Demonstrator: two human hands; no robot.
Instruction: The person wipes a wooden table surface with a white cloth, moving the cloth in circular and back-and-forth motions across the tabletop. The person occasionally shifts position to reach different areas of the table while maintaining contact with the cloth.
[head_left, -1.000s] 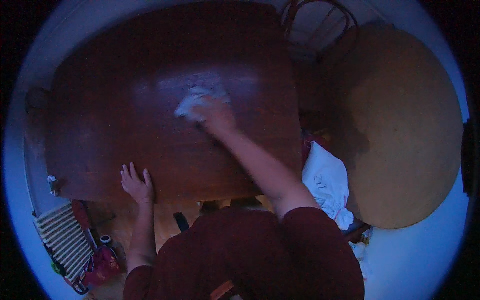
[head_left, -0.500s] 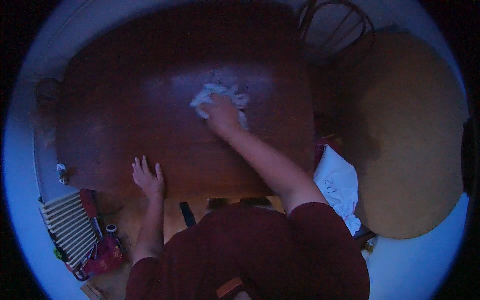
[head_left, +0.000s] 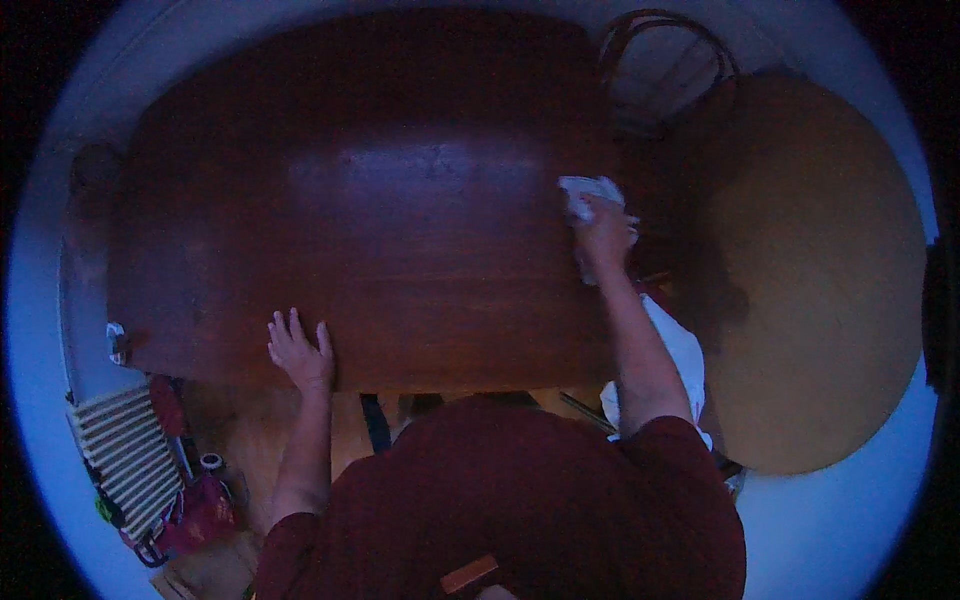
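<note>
A large dark-brown wooden table (head_left: 400, 260) lies before me, with a patch of light shining off its top. My right hand (head_left: 606, 240) grips a crumpled white cloth (head_left: 592, 187) close to the table's right edge. Part of the cloth sticks out beyond my fingers on the far side. Near the front edge on the left, my left hand (head_left: 303, 352) rests flat on the wood, fingers spread, holding nothing.
To the right stands a round tan table (head_left: 820, 280), with a bent-wood chair (head_left: 668, 65) behind it. A white bag (head_left: 682, 345) hangs beside my right arm. At lower left are a radiator (head_left: 128, 450) and a dark-red bag (head_left: 203, 515). A small white object (head_left: 117, 343) sits at the table's left corner.
My right hand has swept the cloth from the middle of the table to its right edge, and the cloth looks more bunched. My left hand has stayed in place.
</note>
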